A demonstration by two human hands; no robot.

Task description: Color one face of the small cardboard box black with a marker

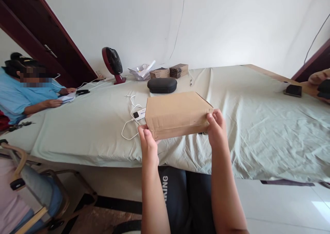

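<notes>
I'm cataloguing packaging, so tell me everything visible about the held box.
The box is plain tan, apparently cardboard, with a broad flat top and a crease along its near side. It looks closed. It is held slightly tilted above the cloth, the left hand at its near left corner, the right hand at its near right.

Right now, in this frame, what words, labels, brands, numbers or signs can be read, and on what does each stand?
"KING": white capitals on the wearer's black fabric trousers; a letter before it is partly hidden.
White rectangular plastic block: markings too small to read.
Two brown patterned cardboard boxes at the back: print too blurred to read.
Held rectangular tan cardboard box: no readable text.
</notes>
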